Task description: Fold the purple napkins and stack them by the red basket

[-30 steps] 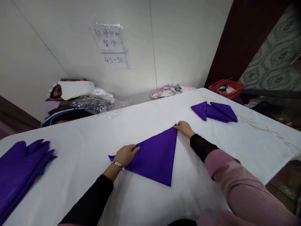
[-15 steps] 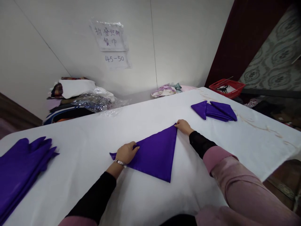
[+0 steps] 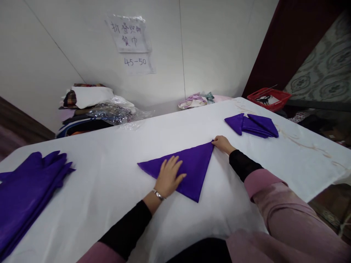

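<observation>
purple cloth (image 3: 196,166): probably light, slippery | take by corners | left hand (image 3: 168,177): spread over cloth | right hand (image 3: 222,144): pinches cloth's right corner

A sign (image 3: 131,34) is on the wall (image 3: 219,44) above a fabric pile (image 3: 90,106); a red basket (image 3: 270,100) sits by the table (image 3: 101,160).

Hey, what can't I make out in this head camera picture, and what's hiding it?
All in the head view:
- Triangular purple cloth: the part under the left hand is covered.
- Its pinched corner: partly covered by the right hand.
- Purple stack: cut off by the left edge.
- Fabric pile: base hidden behind the table.
- Black object in the red basket: too small to identify.
</observation>
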`<action>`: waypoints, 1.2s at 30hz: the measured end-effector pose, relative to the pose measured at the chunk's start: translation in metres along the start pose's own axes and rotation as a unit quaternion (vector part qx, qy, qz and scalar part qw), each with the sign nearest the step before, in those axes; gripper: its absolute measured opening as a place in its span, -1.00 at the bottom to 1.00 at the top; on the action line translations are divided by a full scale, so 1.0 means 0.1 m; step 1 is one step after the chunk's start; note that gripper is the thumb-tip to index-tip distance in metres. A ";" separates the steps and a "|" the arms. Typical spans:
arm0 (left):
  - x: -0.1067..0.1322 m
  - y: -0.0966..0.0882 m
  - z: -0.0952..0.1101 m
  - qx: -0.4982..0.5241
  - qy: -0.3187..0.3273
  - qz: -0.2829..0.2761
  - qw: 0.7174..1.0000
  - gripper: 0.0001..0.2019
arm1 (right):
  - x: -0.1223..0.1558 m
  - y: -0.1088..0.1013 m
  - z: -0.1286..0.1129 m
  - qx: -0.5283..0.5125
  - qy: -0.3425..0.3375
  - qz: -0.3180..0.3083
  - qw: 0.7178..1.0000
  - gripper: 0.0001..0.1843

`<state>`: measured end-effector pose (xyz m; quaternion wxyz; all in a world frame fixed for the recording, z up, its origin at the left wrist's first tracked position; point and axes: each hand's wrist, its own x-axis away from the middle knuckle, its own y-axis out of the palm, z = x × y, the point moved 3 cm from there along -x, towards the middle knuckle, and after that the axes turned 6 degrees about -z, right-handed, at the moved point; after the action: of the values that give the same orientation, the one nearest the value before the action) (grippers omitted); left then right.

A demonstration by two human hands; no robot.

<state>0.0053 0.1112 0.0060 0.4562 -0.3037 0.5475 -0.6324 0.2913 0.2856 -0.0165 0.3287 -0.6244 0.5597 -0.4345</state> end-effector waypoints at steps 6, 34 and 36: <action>0.14 0.30 0.56 0.037 0.103 -0.112 0.988 -0.33 | 0.11 -0.10 0.23 0.015 0.014 0.015 1.000 -0.84; 0.12 0.37 0.52 0.087 0.088 -0.135 0.983 -0.27 | 1.13 0.69 -0.30 0.184 -0.346 0.032 0.919 -0.31; 0.07 0.33 0.39 0.081 0.056 -0.132 0.986 -0.27 | 1.13 0.70 -0.30 0.191 -0.345 0.035 0.918 -0.30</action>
<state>0.0447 0.0889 -0.0183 0.3607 -0.2994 0.4746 -0.7450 0.2344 0.1656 -0.0469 0.6294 -0.6407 0.3398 -0.2790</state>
